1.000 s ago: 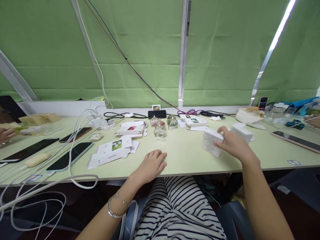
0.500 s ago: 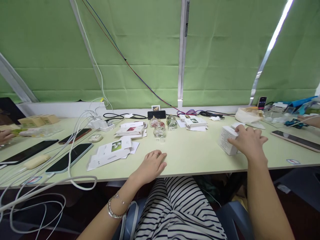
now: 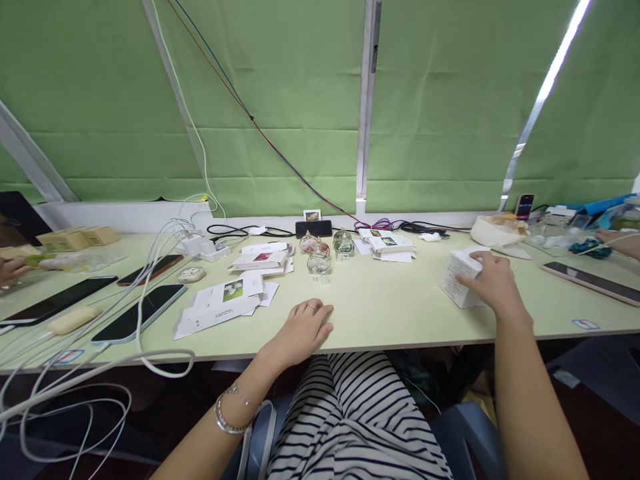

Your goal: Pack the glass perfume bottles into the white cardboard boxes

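Left hand relaxed, right hand curled

The widest free lane runs over the bare, pale green bench between the left hand, resting at the near edge, and the white, printed cardboard box under the right hand. At its far end lies a low pile of white cartons; round, clear glass bottles leave only a narrow gap left of that pile. Looped white cables clutter the left. The right forearm crosses the near edge; beyond it, room opens toward a flat, black-screened phone.
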`<state>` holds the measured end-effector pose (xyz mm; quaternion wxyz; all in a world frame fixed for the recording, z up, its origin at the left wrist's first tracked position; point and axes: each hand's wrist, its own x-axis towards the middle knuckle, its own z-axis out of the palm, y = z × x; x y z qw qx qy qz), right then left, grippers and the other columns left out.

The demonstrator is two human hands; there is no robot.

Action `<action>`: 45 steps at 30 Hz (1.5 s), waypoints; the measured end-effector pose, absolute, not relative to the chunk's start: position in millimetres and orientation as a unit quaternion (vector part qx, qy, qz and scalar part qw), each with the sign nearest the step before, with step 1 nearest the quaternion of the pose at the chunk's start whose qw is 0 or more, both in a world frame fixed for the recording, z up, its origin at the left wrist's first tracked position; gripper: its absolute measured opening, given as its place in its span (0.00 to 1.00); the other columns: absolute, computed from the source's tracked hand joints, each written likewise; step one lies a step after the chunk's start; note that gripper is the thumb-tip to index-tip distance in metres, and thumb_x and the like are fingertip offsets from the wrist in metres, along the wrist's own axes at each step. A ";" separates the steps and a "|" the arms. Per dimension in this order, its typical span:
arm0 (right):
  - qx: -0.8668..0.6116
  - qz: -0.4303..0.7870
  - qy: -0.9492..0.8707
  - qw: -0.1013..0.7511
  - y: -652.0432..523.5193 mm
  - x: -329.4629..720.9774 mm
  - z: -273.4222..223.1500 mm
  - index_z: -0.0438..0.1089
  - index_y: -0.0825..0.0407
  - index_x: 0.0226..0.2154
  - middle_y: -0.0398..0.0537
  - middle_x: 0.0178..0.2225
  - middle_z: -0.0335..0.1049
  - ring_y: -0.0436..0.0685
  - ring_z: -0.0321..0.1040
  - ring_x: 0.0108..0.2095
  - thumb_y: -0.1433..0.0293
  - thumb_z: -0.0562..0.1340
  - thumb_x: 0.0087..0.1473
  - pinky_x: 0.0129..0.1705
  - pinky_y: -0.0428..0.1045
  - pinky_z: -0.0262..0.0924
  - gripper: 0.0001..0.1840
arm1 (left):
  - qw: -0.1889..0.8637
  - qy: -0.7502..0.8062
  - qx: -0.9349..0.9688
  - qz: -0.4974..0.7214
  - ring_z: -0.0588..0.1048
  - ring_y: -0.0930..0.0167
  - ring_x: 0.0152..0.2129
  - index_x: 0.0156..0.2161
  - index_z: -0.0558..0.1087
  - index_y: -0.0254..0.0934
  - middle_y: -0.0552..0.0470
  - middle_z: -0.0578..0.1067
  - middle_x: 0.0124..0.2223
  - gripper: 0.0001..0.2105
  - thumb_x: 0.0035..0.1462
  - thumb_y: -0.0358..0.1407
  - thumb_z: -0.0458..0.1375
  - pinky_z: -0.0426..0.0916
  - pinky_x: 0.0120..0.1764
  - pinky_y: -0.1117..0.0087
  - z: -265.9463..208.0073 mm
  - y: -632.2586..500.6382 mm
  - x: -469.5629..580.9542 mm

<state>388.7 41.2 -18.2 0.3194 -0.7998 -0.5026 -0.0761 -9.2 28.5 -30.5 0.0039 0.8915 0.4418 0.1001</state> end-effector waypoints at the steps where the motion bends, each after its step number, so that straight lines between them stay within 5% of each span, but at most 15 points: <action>1: -0.796 -0.087 -0.501 0.328 42.7 387.6 -19.5 0.58 0.49 0.48 0.55 0.43 0.52 0.69 0.54 0.47 0.57 0.58 0.41 0.42 0.57 0.54 0.30 | 0.004 0.443 0.891 0.100 0.62 0.63 0.48 0.51 0.61 0.39 0.45 0.63 0.47 0.16 0.61 0.38 0.40 0.57 0.49 0.57 -30.1 28.5 -8.9; 18: -0.776 -0.115 -0.498 0.370 50.4 389.4 -28.9 0.59 0.49 0.48 0.56 0.46 0.49 0.70 0.49 0.49 0.55 0.58 0.42 0.46 0.59 0.51 0.30 | 0.027 0.445 0.891 0.090 0.62 0.63 0.49 0.53 0.61 0.40 0.45 0.64 0.51 0.18 0.59 0.41 0.44 0.57 0.51 0.58 -20.8 33.4 -18.3; 27: -0.777 -0.106 -0.499 0.369 49.4 386.7 -27.4 0.59 0.49 0.48 0.57 0.47 0.49 0.70 0.49 0.49 0.55 0.57 0.42 0.45 0.59 0.52 0.30 | -0.037 0.723 0.689 0.038 0.43 0.50 0.60 0.61 0.47 0.36 0.36 0.43 0.64 0.38 0.48 0.47 0.54 0.48 0.54 0.49 7.5 70.2 -124.1; 30: -0.778 -0.104 -0.494 0.374 48.6 384.6 -26.9 0.59 0.49 0.48 0.56 0.47 0.48 0.70 0.49 0.49 0.55 0.57 0.42 0.46 0.59 0.51 0.30 | 0.000 0.765 0.644 0.009 0.45 0.45 0.59 0.62 0.45 0.34 0.32 0.45 0.63 0.44 0.44 0.51 0.57 0.51 0.52 0.49 4.4 77.1 -156.6; 37: -0.781 -0.105 -0.491 0.373 49.8 385.1 -26.7 0.59 0.49 0.48 0.56 0.47 0.48 0.70 0.49 0.49 0.55 0.57 0.42 0.47 0.60 0.51 0.29 | -0.027 0.757 0.650 0.059 0.65 0.53 0.48 0.59 0.49 0.27 0.32 0.61 0.55 0.39 0.47 0.46 0.56 0.63 0.43 0.61 -6.0 77.7 -184.1; 45: -0.786 -0.087 -0.486 0.373 48.2 383.1 -24.6 0.59 0.48 0.49 0.56 0.47 0.47 0.71 0.49 0.51 0.56 0.58 0.42 0.48 0.59 0.50 0.30 | -0.023 0.744 0.641 0.188 0.69 0.63 0.39 0.44 0.68 0.34 0.47 0.70 0.43 0.15 0.49 0.33 0.53 0.64 0.41 0.65 22.8 70.3 -179.8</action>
